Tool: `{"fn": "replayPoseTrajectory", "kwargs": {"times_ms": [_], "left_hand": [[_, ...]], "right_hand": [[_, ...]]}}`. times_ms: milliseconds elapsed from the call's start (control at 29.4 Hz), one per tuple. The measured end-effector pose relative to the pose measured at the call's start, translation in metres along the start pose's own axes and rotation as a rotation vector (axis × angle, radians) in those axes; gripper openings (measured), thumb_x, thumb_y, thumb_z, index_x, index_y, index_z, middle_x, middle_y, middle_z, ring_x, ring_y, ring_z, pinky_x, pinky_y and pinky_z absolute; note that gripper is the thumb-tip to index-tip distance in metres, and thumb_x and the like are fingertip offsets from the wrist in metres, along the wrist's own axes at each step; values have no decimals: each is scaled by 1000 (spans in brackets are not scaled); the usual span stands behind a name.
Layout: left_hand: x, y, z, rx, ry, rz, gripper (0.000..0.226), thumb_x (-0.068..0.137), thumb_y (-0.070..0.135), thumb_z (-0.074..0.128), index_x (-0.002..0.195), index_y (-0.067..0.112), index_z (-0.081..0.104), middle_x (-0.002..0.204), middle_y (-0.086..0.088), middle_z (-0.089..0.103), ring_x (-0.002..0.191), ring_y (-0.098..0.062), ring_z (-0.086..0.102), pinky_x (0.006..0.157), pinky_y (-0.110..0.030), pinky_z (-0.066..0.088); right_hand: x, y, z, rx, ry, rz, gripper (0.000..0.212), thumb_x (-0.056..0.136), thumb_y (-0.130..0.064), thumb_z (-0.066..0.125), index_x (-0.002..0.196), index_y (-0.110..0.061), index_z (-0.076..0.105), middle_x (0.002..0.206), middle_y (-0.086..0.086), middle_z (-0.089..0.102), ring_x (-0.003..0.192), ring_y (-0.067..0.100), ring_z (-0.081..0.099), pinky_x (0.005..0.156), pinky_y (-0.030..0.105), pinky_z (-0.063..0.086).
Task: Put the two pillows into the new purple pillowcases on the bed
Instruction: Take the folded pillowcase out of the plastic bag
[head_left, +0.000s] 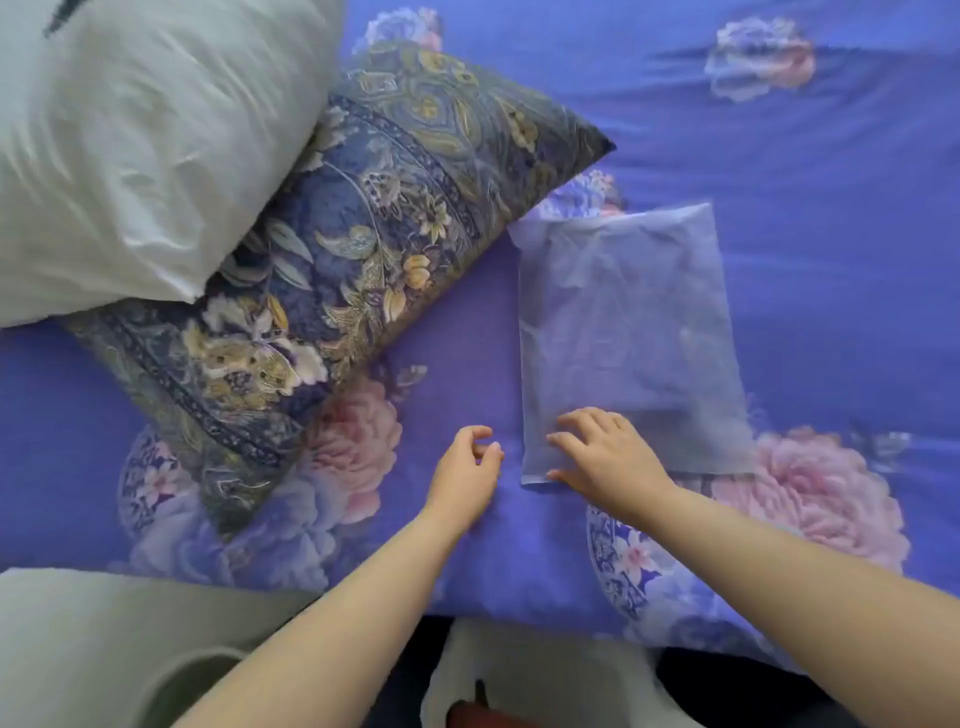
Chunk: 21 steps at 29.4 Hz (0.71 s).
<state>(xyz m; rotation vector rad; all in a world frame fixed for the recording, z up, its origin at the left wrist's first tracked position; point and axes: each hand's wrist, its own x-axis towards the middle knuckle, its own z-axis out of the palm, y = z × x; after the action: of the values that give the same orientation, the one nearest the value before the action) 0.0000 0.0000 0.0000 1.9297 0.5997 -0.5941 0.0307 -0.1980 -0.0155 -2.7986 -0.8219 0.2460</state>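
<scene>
Right hand (605, 457) on bagged purple pillowcases (623, 332)

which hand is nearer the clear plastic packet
Right. The right hand rests on the near left corner of the plastic packet, fingers spread. The left hand is beside its left edge, not touching.

The bed (779, 156) wears a violet-blue cover printed with large pink and pale lilac peonies and round blue-and-white china-style medallions. Toward its far left corner lies a plain white pillow (130, 145), a dark mark near its top. Under it, a second pillow (363, 249) shows a dusky navy paisley with cream, gold and yellow flowers and banded borders. Near the bed's front edge, a frosted translucent packet (623, 322) shows muted purple-grey.
</scene>
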Motion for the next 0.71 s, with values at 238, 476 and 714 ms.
{"fn": "replayPoseTrajectory", "kwargs": {"times_ms": [238, 476, 714], "left_hand": [[34, -79, 46, 28, 295, 210, 9, 92, 27, 50, 93, 31, 58, 77, 13, 65, 72, -12, 61, 69, -35, 52], [36, -94, 57, -51, 400, 438, 19, 85, 46, 41, 93, 37, 55, 71, 10, 60, 61, -14, 57, 60, -36, 51], [34, -98, 60, -245, 358, 572, 13, 94, 37, 50, 91, 29, 59, 75, 11, 68, 60, -3, 58, 61, -22, 48]], "right_hand": [[13, 7, 80, 37, 201, -31, 32, 72, -45, 62, 85, -17, 70, 95, 1, 66, 85, 24, 62, 63, 29, 47], [33, 2, 99, -33, 433, -152, 16, 79, -19, 68, 66, -13, 61, 72, 5, 60, 61, 27, 55, 48, 36, 44], [47, -36, 75, 135, 377, 81, 35, 87, -39, 52, 63, -14, 51, 64, 2, 51, 56, 27, 53, 50, 27, 28]]}}
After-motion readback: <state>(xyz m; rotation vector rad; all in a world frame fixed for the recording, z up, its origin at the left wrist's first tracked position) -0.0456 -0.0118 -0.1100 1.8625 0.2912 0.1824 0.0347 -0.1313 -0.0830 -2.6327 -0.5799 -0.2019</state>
